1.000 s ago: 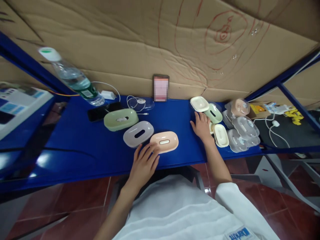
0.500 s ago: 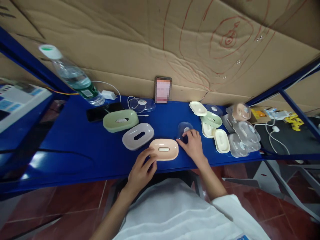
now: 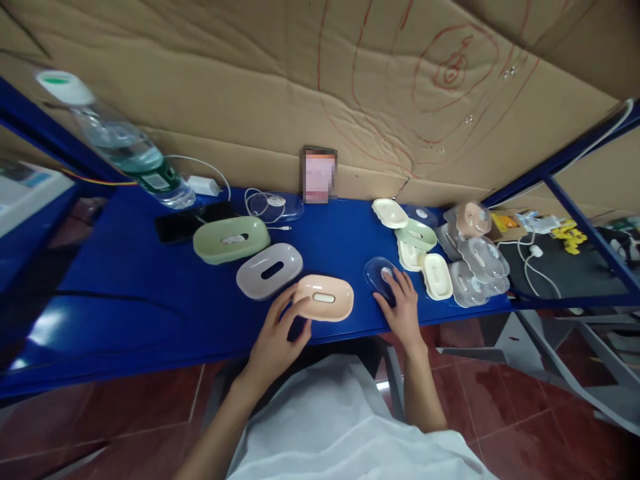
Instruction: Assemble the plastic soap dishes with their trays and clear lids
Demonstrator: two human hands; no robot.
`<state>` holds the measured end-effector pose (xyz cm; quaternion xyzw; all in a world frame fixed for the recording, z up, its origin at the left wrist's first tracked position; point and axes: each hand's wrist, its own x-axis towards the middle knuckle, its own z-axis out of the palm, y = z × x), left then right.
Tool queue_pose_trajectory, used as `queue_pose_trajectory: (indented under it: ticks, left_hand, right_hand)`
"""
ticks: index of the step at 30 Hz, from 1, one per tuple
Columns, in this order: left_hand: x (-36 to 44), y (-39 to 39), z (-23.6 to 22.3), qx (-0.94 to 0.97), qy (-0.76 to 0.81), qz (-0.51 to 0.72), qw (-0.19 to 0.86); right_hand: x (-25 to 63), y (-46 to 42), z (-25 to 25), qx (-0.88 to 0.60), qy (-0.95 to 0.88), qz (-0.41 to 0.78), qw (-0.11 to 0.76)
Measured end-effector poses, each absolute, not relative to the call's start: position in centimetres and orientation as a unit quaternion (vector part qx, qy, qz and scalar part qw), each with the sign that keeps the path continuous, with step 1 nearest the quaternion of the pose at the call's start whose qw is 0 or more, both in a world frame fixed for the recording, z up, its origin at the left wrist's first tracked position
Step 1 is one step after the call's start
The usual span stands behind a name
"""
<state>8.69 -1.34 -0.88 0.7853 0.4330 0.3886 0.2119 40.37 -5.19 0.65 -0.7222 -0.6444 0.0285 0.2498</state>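
My left hand [image 3: 278, 333] grips the left end of a peach soap dish [image 3: 324, 297] near the front edge of the blue shelf [image 3: 150, 293], fingers wrapped on its rim. My right hand [image 3: 400, 308] rests on a clear plastic lid [image 3: 377, 275] just right of the peach dish, fingers curled over it. A grey dish [image 3: 269, 269] and a green dish [image 3: 232, 238] lie in a row to the left.
A pile of cream, green and clear dish parts [image 3: 450, 257] sits at the right end. A water bottle [image 3: 120, 147], a black phone [image 3: 183, 223], a cable [image 3: 265, 203] and a small picture card [image 3: 319, 175] stand at the back against the cardboard wall [image 3: 300, 80].
My right hand has brought a clear lid from the pile at the right to beside the peach dish. My left hand has closed on the peach dish's left end.
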Motion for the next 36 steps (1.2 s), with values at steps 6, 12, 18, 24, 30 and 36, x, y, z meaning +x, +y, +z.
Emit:
queue_pose_trajectory:
  ticks: [6, 12, 18, 24, 30, 36]
  left_hand:
    - [7.9, -0.8, -0.9, 0.717, 0.454, 0.410, 0.334]
    - [7.3, -0.4, -1.0, 0.716, 0.450, 0.409, 0.342]
    - [7.3, -0.4, -1.7, 0.688, 0.435, 0.427, 0.394]
    - [7.7, -0.5, -2.1, 0.727, 0.416, 0.382, 0.391]
    - [7.4, -0.2, -2.4, 0.749, 0.408, 0.382, 0.355]
    - [7.3, -0.3, -2.3, 0.750, 0.430, 0.366, 0.346]
  right_hand:
    - [33.6, -4.9, 2.9, -0.573, -0.779, 0.127, 0.222]
    - [29.6, -4.5, 3.1, -0.534, -0.820, 0.114, 0.170]
    - [30.9, -4.2, 3.7, -0.513, -0.832, 0.142, 0.158]
    - [32.0, -4.5, 4.7, -0.509, -0.836, 0.134, 0.154]
    - [31.0, -4.3, 3.8, -0.517, -0.826, 0.150, 0.167]
    - [30.6, -4.8, 2.4, -0.561, -0.802, 0.117, 0.168]
